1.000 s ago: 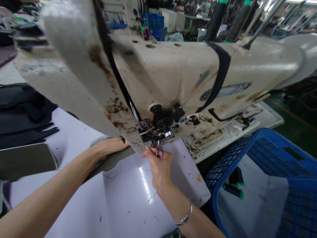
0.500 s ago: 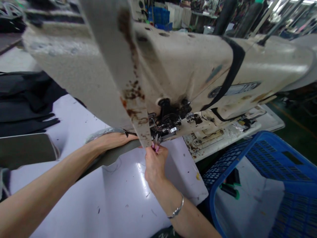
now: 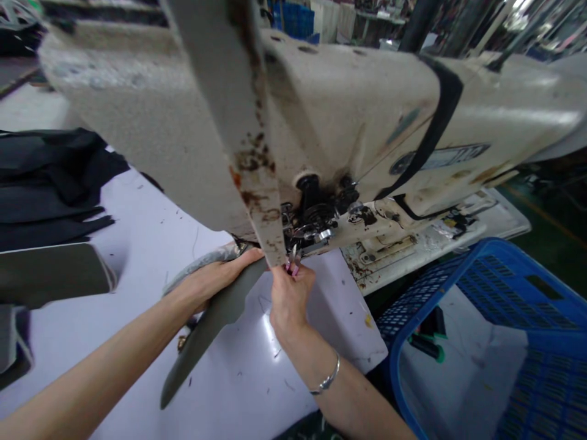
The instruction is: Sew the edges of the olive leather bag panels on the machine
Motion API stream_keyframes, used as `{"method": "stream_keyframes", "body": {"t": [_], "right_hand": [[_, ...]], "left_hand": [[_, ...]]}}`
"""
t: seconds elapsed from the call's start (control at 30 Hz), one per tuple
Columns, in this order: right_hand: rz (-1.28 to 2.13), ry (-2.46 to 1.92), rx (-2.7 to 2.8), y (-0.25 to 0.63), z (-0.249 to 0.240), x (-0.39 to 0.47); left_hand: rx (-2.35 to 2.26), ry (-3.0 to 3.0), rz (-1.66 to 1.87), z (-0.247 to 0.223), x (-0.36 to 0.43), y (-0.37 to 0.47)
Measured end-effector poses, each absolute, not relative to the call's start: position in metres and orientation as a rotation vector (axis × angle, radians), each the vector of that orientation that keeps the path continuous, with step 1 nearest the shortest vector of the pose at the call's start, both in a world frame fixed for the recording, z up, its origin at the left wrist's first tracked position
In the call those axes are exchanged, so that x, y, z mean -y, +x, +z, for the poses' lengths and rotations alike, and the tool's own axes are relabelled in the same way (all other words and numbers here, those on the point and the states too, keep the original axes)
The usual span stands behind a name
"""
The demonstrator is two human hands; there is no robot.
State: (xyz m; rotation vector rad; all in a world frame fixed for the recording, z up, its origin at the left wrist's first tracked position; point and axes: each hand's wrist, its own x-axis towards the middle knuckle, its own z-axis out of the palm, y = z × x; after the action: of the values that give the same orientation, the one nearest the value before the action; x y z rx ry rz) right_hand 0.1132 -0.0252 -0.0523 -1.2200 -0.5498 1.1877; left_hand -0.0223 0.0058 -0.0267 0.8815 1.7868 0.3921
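Note:
My left hand point(image 3: 217, 278) grips a long olive-green fabric piece point(image 3: 215, 327) by its far part, the thumb stretched along it toward the needle area. Its other fingers are mostly hidden under the piece and behind the machine. A grey rolled edge point(image 3: 197, 264) shows beside that hand. In my closed right hand point(image 3: 291, 299) is a pair of small pink-handled scissors point(image 3: 293, 264), blades pointing up near the presser-foot area. The white sewing machine point(image 3: 348, 116) stands over both hands, and its rust-stained front bar point(image 3: 254, 153) covers part of the work.
Dark fabric pieces point(image 3: 46, 189) lie at the left on the white table point(image 3: 151, 366). Stacked olive-green flat pieces point(image 3: 55, 275) sit nearer me. A blue plastic basket point(image 3: 394, 366) holding dark thread spools point(image 3: 426, 346) stands at the right, against the table's corner.
The olive-green piece has swung, its near end now showing on the table toward me. My left hand has shifted slightly right with it. My right hand still holds the scissors in nearly the same place.

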Motion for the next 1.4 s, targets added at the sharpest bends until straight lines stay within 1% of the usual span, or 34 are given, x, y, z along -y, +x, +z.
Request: {"method": "stream_keyframes", "body": {"t": [0.07, 0.1, 0.3, 0.43, 0.6, 0.73, 0.93, 1.07, 1.2, 1.3, 1.33, 1.4], "right_hand": [[1.182, -1.228, 0.578, 0.117, -0.052, 0.026], [1.182, -1.233, 0.593, 0.119, -0.052, 0.026], [1.288, -1.257, 0.682, 0.139, -0.052, 0.025], [1.433, -1.241, 0.782, 0.162, -0.051, 0.024], [1.521, -1.296, 0.876, 0.182, -0.047, 0.018], [1.489, -1.249, 0.922, 0.187, -0.045, 0.011], [1.559, -1.238, 0.942, 0.192, -0.043, 0.011], [1.575, -1.279, 0.937, 0.194, -0.04, 0.02], [1.613, -1.268, 0.878, 0.195, -0.037, 0.028], [1.608, -1.3, 0.843, 0.196, -0.035, 0.03], [1.626, -1.292, 0.82, 0.196, -0.035, 0.031], [1.698, -1.235, 0.755, 0.195, -0.034, 0.032]], "left_hand": [[-1.78, 0.685, 0.35, -0.023, 0.006, -0.008], [-1.773, 0.598, 0.387, -0.022, 0.01, -0.001], [-1.667, 0.262, 0.879, -0.028, 0.036, 0.046], [-1.608, 0.167, 1.095, -0.034, 0.049, 0.073], [-1.554, -0.006, 1.25, -0.029, 0.052, 0.101], [-1.517, -0.088, 1.314, -0.021, 0.047, 0.113], [-1.497, -0.055, 1.365, -0.031, 0.032, 0.108], [-1.416, 0.056, 1.306, -0.028, 0.036, 0.107], [-1.287, 0.308, 1.155, -0.006, 0.082, 0.095], [-1.4, 0.573, 1.054, 0.002, 0.127, 0.07], [-1.503, 0.647, 1.107, -0.001, 0.137, 0.06], [-1.77, 0.71, 1.411, -0.012, 0.149, 0.042]]}}
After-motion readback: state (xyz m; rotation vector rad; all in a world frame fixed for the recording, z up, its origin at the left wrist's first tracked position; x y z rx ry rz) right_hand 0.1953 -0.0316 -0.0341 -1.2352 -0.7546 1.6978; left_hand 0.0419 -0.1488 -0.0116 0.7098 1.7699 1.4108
